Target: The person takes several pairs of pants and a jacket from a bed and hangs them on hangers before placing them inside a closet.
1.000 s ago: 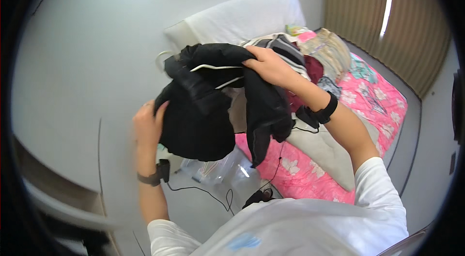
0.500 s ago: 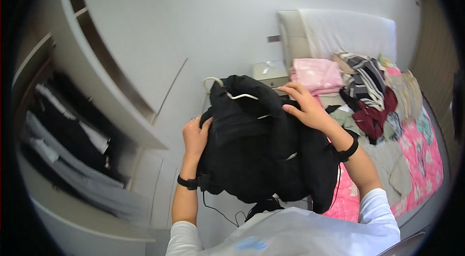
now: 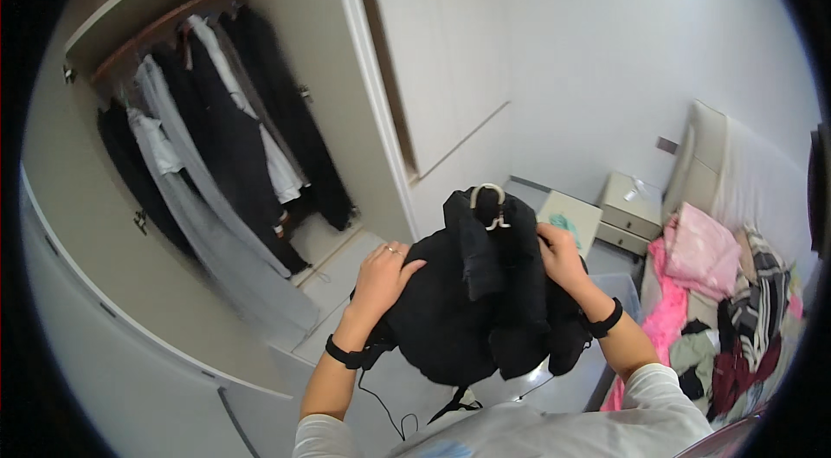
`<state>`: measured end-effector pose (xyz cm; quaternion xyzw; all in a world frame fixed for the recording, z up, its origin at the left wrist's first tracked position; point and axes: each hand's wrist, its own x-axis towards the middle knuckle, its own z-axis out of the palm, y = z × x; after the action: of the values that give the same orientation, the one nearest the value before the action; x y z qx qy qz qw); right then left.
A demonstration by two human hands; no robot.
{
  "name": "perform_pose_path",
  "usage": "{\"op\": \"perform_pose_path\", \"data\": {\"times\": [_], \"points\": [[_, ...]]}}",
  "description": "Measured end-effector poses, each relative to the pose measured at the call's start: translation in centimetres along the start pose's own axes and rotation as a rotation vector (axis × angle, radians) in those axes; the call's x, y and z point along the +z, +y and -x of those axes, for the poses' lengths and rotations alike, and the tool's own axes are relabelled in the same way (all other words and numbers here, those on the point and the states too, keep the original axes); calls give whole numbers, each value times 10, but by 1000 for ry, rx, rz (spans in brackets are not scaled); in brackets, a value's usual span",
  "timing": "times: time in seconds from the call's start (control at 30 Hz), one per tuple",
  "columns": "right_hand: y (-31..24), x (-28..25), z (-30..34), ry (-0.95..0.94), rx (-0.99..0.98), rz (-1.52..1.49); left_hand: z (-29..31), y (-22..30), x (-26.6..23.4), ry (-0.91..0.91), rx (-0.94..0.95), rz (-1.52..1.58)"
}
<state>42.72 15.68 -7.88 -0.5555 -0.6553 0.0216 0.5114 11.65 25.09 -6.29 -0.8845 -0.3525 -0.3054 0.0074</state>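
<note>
A bulky black jacket point(image 3: 437, 302) hangs in front of me on a pale hanger point(image 3: 486, 190), whose hook sticks up above the collar. My left hand point(image 3: 379, 278) grips the jacket's left side, thumb on top and the other fingers partly hidden. On the opposite side, my right hand point(image 3: 563, 257) holds the jacket near its shoulder, the fingertips tucked behind the cloth. Both wrists wear black bands, and a thin cable runs down from the left one.
To the left an open wardrobe point(image 3: 342, 103) has black, white and grey clothes point(image 3: 229, 129) on a reddish rail point(image 3: 164, 21). At the right stand a small nightstand point(image 3: 625, 220) and a bed with a folded pink bundle point(image 3: 703, 250) and heaped clothes point(image 3: 753, 319).
My view has swung left toward the wardrobe. The jacket has turned so the hanger hook faces me; my right hand has moved from its top to its side.
</note>
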Motion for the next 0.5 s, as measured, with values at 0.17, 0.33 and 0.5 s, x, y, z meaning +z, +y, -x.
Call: {"op": "perform_pose_path", "data": {"times": [0.17, 0.33, 0.5], "points": [[29, 42, -47, -28, 20, -95, -7, -74, 4, -27, -124, 161], [86, 37, -69, 51, 90, -12, -59, -122, 20, -155, -133, 437], [120, 17, -94, 181, 194, -123, -170, -150, 45, 491, -188, 85]]}}
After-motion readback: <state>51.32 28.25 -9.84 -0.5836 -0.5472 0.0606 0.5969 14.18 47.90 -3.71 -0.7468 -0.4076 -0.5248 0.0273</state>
